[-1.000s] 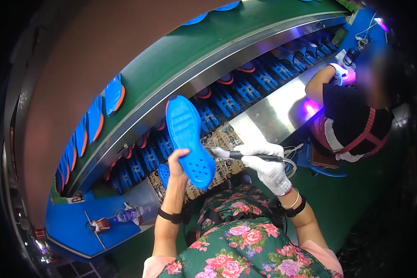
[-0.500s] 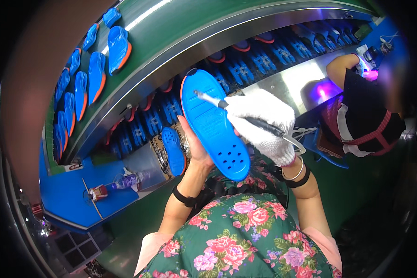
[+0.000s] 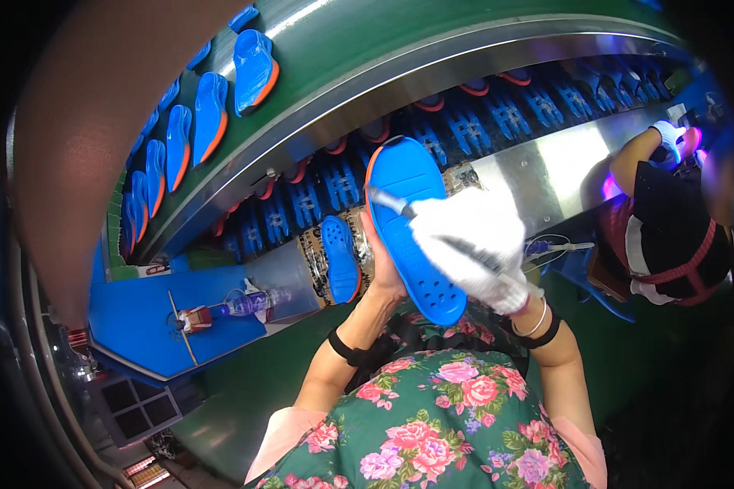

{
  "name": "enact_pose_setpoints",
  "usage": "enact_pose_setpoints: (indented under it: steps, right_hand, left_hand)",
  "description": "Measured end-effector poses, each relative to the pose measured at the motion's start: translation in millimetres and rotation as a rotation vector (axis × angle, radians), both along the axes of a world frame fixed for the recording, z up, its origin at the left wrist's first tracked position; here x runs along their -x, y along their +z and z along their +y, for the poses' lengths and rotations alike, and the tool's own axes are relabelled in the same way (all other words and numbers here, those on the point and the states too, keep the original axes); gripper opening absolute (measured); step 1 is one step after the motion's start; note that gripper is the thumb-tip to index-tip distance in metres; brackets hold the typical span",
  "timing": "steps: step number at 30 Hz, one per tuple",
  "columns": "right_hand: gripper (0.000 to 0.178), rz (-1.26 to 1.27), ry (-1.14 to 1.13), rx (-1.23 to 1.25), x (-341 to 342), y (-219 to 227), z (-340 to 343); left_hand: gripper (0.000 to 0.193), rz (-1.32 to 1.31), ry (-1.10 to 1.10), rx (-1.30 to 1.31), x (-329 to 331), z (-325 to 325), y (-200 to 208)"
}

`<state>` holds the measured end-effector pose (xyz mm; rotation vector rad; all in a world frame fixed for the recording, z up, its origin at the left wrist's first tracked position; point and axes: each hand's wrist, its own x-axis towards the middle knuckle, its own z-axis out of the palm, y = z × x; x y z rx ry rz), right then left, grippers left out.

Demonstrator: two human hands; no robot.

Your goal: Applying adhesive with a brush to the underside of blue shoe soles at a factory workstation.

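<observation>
My left hand [image 3: 386, 267] supports a blue shoe sole [image 3: 406, 173] from beneath, its thumb along the left edge. The sole has an orange rim, shallow grooves across the toe part and a group of holes near the end closest to me. In a white knitted glove, my right hand [image 3: 483, 244] grips a slim brush-like tool [image 3: 393, 201] with a pale tip and dark handle. That tip is at the sole's left rim; motion blurs it somewhat. A second blue sole [image 3: 338, 253] lies left of my left hand, on a brown-taped patch of the metal ledge.
Beyond runs a green conveyor belt [image 3: 359, 41] carrying several blue soles [image 3: 210, 114]. Below its metal edge stretches a row of blue racks [image 3: 469, 134]. At left, a blue tabletop [image 3: 139, 326] adjoins a purple-tinted bottle [image 3: 253, 303]. A co-worker [image 3: 669, 228] works at right.
The view has shifted, so the surroundings appear farther right. Over the sole, the tool's tip has moved from the toe face to the left rim. Both hands keep their hold.
</observation>
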<state>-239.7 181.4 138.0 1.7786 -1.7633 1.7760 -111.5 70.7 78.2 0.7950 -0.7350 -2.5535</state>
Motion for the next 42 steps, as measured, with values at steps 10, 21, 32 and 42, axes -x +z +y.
enact_pose_setpoints:
  steps: [10,21,32,42]
  right_hand:
    - [0.030,-0.078,0.049,-0.010,-5.3,-21.1,-8.2]
    - [0.027,-0.128,0.175,0.048,-14.2,-20.6,5.7]
    - [0.027,-0.182,0.250,0.056,-27.2,-31.9,15.0]
    - [0.030,-0.185,0.307,0.005,-41.8,-38.5,19.6]
  left_hand:
    - [0.098,0.727,-0.228,-0.218,-11.2,-21.2,-17.6]
    - [0.107,-0.002,-0.005,0.192,-11.8,-26.0,-10.7]
    - [0.114,0.364,-0.195,-0.119,-13.2,-39.6,-16.7]
    - [0.112,0.439,-0.109,-0.132,-21.9,-60.3,-34.4]
